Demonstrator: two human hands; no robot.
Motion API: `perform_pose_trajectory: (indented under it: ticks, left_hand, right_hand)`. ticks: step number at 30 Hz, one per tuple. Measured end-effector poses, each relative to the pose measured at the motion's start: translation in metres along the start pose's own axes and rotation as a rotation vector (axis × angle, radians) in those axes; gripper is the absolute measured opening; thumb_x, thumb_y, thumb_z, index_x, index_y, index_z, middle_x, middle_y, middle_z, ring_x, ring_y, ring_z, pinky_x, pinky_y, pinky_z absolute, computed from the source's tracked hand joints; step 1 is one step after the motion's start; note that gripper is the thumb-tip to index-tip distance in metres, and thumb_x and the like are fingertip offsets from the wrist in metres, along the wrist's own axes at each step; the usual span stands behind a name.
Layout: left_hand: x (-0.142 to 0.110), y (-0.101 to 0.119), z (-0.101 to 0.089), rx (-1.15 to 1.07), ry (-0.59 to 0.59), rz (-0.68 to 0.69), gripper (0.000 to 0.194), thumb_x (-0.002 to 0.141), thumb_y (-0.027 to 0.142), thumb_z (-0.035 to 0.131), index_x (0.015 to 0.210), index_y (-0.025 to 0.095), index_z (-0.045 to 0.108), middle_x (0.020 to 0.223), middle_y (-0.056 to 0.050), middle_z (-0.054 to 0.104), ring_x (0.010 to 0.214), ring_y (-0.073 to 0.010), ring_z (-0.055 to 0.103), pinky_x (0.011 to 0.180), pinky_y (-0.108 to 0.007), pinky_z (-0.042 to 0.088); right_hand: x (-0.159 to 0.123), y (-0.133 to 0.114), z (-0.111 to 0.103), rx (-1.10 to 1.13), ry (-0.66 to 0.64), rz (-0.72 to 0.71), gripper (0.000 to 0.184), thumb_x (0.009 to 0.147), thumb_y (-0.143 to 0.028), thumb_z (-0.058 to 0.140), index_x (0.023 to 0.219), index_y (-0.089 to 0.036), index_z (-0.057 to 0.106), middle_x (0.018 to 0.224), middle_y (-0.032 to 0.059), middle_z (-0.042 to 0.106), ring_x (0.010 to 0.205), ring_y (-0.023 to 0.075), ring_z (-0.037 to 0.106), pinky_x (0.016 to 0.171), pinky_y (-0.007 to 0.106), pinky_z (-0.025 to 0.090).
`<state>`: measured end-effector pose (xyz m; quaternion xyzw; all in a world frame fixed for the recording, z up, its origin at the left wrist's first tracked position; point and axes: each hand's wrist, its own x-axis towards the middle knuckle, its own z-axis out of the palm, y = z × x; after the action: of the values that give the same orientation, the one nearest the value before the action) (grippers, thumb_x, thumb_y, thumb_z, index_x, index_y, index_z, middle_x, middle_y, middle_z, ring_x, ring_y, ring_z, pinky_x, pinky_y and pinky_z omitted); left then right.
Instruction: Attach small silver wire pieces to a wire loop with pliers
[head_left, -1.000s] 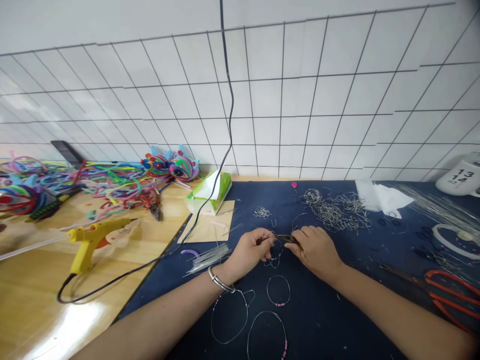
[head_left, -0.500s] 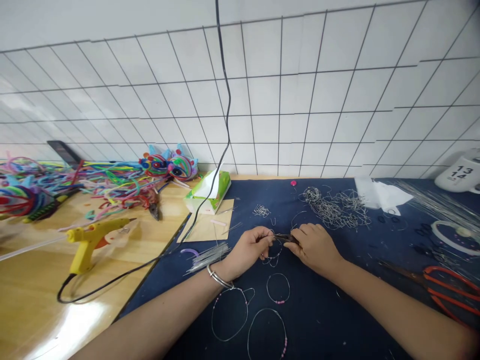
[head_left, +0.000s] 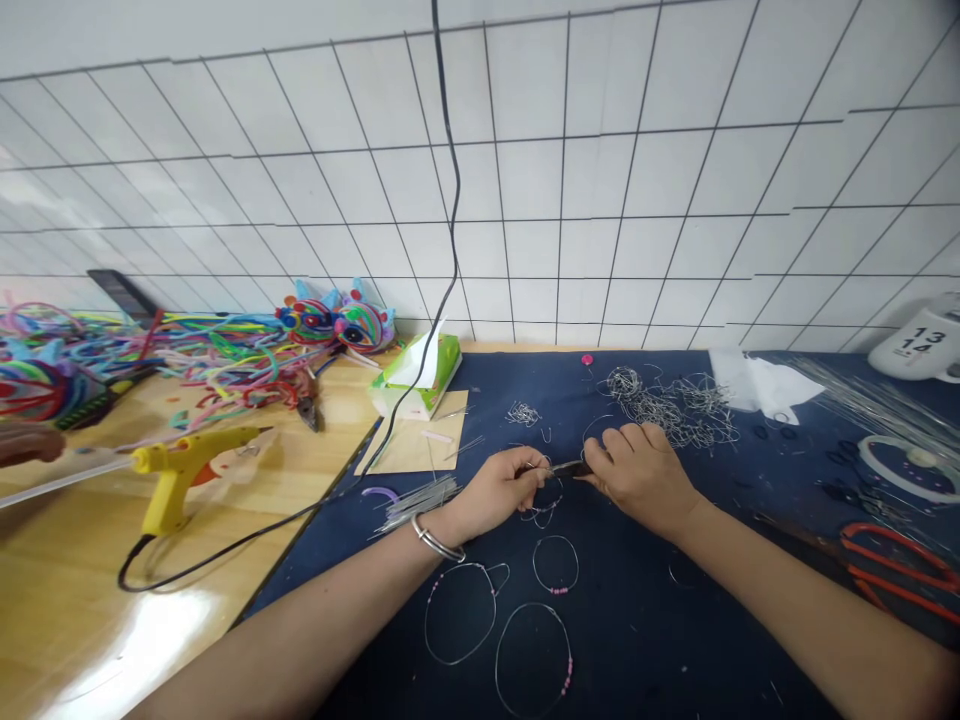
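Observation:
My left hand (head_left: 506, 492) is pinched on a thin wire loop (head_left: 553, 497) that carries a few small beads. In my right hand (head_left: 637, 470) is a pair of dark pliers (head_left: 571, 468), its jaws reaching to the wire by my left fingertips. My palm hides the pliers' handles. Below lie three beaded wire rings: a small one (head_left: 556, 565), one with a twisted end (head_left: 460, 613) and a large one (head_left: 533, 660) with pink beads. Beside my left wrist rests a bundle of straight wires (head_left: 420, 503).
Tangled wire (head_left: 671, 405) lies beyond my right hand, red-handled scissors (head_left: 896, 568) to the right. At left are a yellow glue gun (head_left: 176, 470), its cord crossing the table, a tissue box (head_left: 420, 375), colourful pipe cleaners (head_left: 217, 350) and another person's hand (head_left: 30, 443).
Another person's hand has come in at the left edge. My right hand has turned slightly with the pliers. The view has tilted a little downward.

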<state>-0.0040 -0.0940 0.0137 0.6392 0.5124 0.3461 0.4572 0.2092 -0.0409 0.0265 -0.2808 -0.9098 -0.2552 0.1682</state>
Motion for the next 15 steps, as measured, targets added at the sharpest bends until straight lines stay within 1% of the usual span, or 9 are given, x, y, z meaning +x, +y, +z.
perform_pose_trajectory:
  ticks: [4, 8, 11, 13, 15]
  left_hand:
    - [-0.001, 0.002, -0.001, 0.057, 0.013, 0.02, 0.017, 0.081, 0.029, 0.045, 0.079, 0.015, 0.055, 0.054, 0.003, 0.049, 0.049, -0.0076, 0.044, 0.05, -0.019, 0.035]
    - [0.001, 0.002, -0.003, 0.028, 0.014, -0.003, 0.018, 0.08, 0.03, 0.045, 0.08, 0.015, 0.055, 0.052, 0.004, 0.048, 0.047, -0.0074, 0.043, 0.049, -0.019, 0.035]
    - [0.002, 0.0, -0.006, 0.018, 0.034, -0.026, 0.019, 0.08, 0.031, 0.045, 0.083, 0.015, 0.055, 0.05, 0.004, 0.047, 0.045, -0.0072, 0.042, 0.048, -0.019, 0.034]
    - [0.003, -0.001, -0.008, 0.028, 0.04, -0.03, 0.02, 0.08, 0.031, 0.045, 0.084, 0.015, 0.055, 0.05, 0.004, 0.047, 0.044, -0.0071, 0.041, 0.047, -0.019, 0.033]
    - [0.003, -0.001, -0.008, 0.024, 0.019, -0.033, 0.019, 0.08, 0.031, 0.046, 0.083, 0.015, 0.056, 0.049, 0.005, 0.046, 0.044, -0.007, 0.041, 0.047, -0.019, 0.033]
  right_hand:
    - [-0.001, 0.0, -0.003, 0.015, 0.0, 0.008, 0.03, 0.086, -0.036, 0.038, 0.102, -0.018, 0.057, 0.075, 0.0081, 0.052, 0.075, 0.0205, 0.036, 0.073, 0.036, 0.022]
    - [-0.001, 0.003, 0.004, 0.088, -0.003, 0.038, 0.031, 0.085, -0.04, 0.041, 0.098, -0.018, 0.059, 0.076, 0.0079, 0.052, 0.079, 0.0208, 0.038, 0.074, 0.035, 0.022]
    - [-0.002, 0.008, 0.014, 0.14, -0.023, 0.101, 0.034, 0.084, -0.044, 0.041, 0.091, -0.017, 0.06, 0.075, 0.0074, 0.052, 0.078, 0.02, 0.039, 0.073, 0.033, 0.023]
    - [-0.003, 0.011, 0.019, 0.172, -0.019, 0.168, 0.035, 0.084, -0.046, 0.041, 0.09, -0.017, 0.06, 0.076, 0.007, 0.052, 0.077, 0.0191, 0.039, 0.072, 0.032, 0.023]
    - [-0.004, 0.013, 0.022, 0.181, -0.003, 0.223, 0.037, 0.083, -0.047, 0.041, 0.09, -0.017, 0.06, 0.077, 0.0069, 0.052, 0.077, 0.0188, 0.04, 0.072, 0.031, 0.023]
